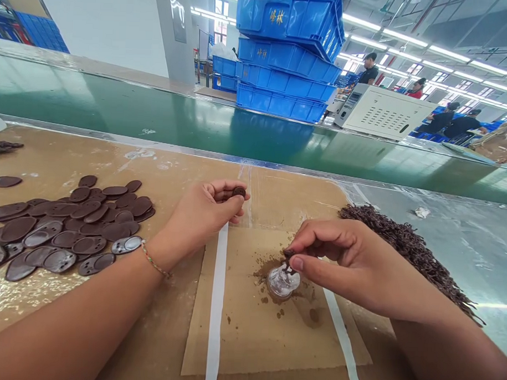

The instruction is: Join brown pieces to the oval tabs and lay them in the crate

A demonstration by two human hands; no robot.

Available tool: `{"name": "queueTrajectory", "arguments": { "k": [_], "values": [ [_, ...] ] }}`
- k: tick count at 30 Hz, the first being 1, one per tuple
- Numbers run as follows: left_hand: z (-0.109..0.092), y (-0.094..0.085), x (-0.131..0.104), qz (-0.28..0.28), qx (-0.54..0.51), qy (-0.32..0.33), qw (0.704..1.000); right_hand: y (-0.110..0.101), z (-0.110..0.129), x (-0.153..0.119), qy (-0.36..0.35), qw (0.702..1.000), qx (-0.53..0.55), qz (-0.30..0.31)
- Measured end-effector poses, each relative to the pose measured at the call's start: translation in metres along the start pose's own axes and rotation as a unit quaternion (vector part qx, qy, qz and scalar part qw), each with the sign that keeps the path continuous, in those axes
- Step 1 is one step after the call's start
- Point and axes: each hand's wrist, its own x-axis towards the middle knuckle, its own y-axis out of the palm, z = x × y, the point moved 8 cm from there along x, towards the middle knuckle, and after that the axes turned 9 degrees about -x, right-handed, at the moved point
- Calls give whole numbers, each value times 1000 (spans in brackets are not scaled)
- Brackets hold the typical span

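Dark brown piece (239, 191) pinched between thumb and curled fingers of the left hand (207, 210), held near the far edge of the cardboard sheet (264, 345). Small dark strip (289, 252) gripped between thumb and fingertips of the right hand (346, 260), held at the top of the clear container (282, 284); whether contact is made cannot be told. Brown oval pieces (82, 212) are heaped at left, dark strands (401, 245) at right.

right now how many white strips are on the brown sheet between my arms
2: one white strip down the left side of the brown sheet, a second strip down its right, its far end apparently behind the right hand. More could be hidden there.
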Motion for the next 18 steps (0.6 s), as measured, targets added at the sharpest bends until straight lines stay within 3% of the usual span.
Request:
{"name": "queueTrajectory", "arguments": {
  "k": [6, 13, 18],
  "values": [
    [-1, 10, -11, 28, -74, -42, 996, -23, 0, 1, -59, 972, 181, -140],
    [3, 38, -30, 173, -193, -97, 961, -23, -5, 5, -59, 947, 283, -139],
    [-2, 45, -37, 229, -224, -88, 943, -21, -3, 6, -66, 939, 309, -132]
  ]
}}
